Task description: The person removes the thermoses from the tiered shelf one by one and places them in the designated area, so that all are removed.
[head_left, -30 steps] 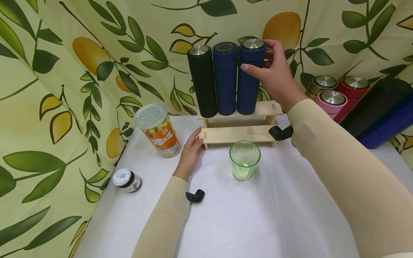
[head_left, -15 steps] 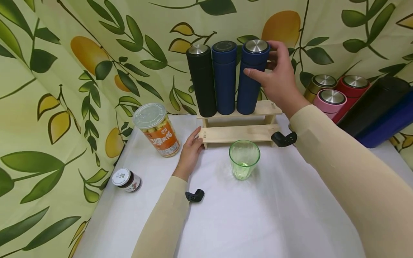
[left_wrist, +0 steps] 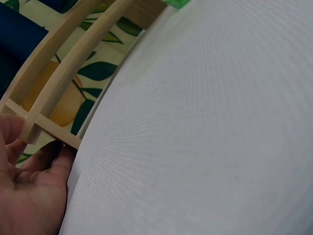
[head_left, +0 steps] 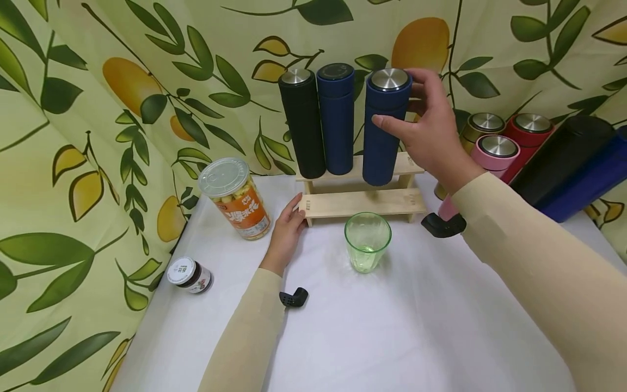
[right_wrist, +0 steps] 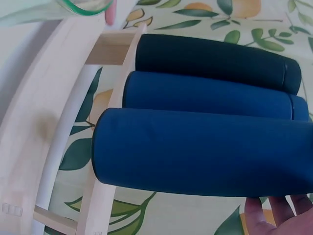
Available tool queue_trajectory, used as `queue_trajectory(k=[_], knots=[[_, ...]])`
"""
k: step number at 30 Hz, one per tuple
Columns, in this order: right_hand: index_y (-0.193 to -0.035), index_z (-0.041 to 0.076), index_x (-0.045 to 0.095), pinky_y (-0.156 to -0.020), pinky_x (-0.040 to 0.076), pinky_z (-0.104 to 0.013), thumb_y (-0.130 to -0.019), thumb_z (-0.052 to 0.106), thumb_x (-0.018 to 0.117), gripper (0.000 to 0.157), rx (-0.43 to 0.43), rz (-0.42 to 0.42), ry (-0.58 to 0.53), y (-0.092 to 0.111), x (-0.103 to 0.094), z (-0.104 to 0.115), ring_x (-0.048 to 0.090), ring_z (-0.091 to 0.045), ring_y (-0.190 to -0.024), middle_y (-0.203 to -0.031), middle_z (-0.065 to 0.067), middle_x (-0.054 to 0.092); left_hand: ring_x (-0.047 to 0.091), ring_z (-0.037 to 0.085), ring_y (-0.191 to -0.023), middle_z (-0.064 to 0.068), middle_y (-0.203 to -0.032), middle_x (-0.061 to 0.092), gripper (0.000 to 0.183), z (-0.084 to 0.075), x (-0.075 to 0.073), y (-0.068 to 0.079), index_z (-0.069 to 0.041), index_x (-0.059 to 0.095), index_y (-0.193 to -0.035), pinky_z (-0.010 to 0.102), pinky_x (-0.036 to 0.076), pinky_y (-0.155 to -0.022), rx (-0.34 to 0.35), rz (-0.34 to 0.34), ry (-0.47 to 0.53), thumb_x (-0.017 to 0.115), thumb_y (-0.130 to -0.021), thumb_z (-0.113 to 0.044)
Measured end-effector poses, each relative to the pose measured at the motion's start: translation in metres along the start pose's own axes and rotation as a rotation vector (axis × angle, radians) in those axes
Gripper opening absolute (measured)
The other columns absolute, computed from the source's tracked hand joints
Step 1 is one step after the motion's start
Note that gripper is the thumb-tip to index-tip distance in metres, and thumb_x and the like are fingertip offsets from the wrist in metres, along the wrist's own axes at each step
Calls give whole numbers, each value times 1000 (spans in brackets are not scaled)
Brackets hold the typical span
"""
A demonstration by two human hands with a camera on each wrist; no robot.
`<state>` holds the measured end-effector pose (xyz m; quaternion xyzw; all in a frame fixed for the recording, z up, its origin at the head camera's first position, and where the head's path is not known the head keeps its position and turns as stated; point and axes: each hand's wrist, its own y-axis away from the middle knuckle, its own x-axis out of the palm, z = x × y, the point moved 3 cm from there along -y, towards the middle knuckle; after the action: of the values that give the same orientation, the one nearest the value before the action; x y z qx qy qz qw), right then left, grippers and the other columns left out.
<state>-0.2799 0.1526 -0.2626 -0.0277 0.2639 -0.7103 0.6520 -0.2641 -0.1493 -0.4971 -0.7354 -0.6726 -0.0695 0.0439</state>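
My right hand (head_left: 433,128) holds a navy blue thermos (head_left: 381,136) with a steel-topped lid near its top, thumb in front and fingers behind. The thermos is upright, its base overlapping the front of the upper step of a two-tier wooden rack (head_left: 362,204). In the right wrist view its base (right_wrist: 146,152) extends past the step's edge. My left hand (head_left: 286,237) grips the left end of the rack's lower step; the left wrist view shows the fingers (left_wrist: 61,164) around that end. A black thermos (head_left: 305,128) and a second blue thermos (head_left: 337,128) stand on the upper step.
A green-tinted glass (head_left: 367,242) stands in front of the rack. On the left are a lidded snack tub (head_left: 242,209) and a small jar (head_left: 196,277). Gold, pink (head_left: 492,155) and red (head_left: 529,133) flasks stand at right, beside a leaning black bottle (head_left: 563,158) and a blue one.
My right hand has moved the blue thermos forward, toward me, and slightly right, widening its gap from the other blue thermos. The left hand stays at the rack's end.
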Motion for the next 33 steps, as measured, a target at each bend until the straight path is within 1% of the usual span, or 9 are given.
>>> queue_trajectory(k=[3,6,11,14,18,21,28,31,33], knots=[[-161,25,42,-107,50,-39,-98,16,85,77,-16,-2,-1,7,-3,2,59,-27,-129,-148,-8,55,50,26,-148,15,-166,46,54,-1,0,0,-17,43,-169,37,44,-119,6,7,4,50,-116,-12],[-160,26,43,-104,50,-39,-97,15,86,77,-25,-8,0,15,-9,3,59,-27,-127,-148,-8,55,50,26,-147,15,-166,47,54,-1,0,0,-17,43,-169,36,44,-119,2,4,2,51,-116,-13],[-162,26,42,-112,47,-40,-97,15,85,79,-12,-26,38,25,-19,6,57,-29,-133,-151,-9,55,51,25,-147,15,-165,47,54,0,0,0,-18,44,-169,36,44,-118,2,2,-1,51,-116,-13],[-163,26,41,-116,45,-40,-97,15,86,81,14,-36,60,33,-26,6,57,-30,-136,-152,-9,54,50,25,-148,14,-166,47,53,1,0,0,-18,44,-169,36,44,-118,6,4,2,50,-116,-12],[-163,26,40,-118,45,-42,-97,15,86,81,51,-44,65,46,-35,1,56,-30,-139,-153,-9,53,49,25,-148,14,-167,45,53,1,0,0,-17,43,-169,36,44,-119,12,5,6,49,-116,-12],[-164,26,41,-119,44,-41,-97,14,85,81,61,-47,62,56,-42,-4,55,-29,-138,-153,-8,54,49,25,-149,13,-167,44,54,0,1,1,-18,43,-169,36,44,-119,9,4,4,49,-116,-12],[-162,27,42,-119,42,-35,-97,11,85,79,61,-77,63,78,-59,-13,54,-26,-137,-152,-8,54,49,20,-148,10,-167,45,52,1,0,2,-22,45,-168,33,44,-118,-11,-10,-5,50,-117,-15],[-162,27,42,-121,40,-34,-97,10,84,80,73,-93,70,88,-67,-19,54,-24,-137,-153,-8,53,48,21,-149,11,-168,44,53,1,0,1,-20,44,-169,34,44,-119,-7,-6,-7,50,-117,-15],[-163,27,40,-120,41,-34,-98,10,84,81,94,-95,87,95,-73,-23,54,-23,-135,-153,-8,52,48,21,-149,11,-168,44,53,1,0,1,-20,43,-169,34,43,-119,-5,-1,-7,50,-117,-15]])
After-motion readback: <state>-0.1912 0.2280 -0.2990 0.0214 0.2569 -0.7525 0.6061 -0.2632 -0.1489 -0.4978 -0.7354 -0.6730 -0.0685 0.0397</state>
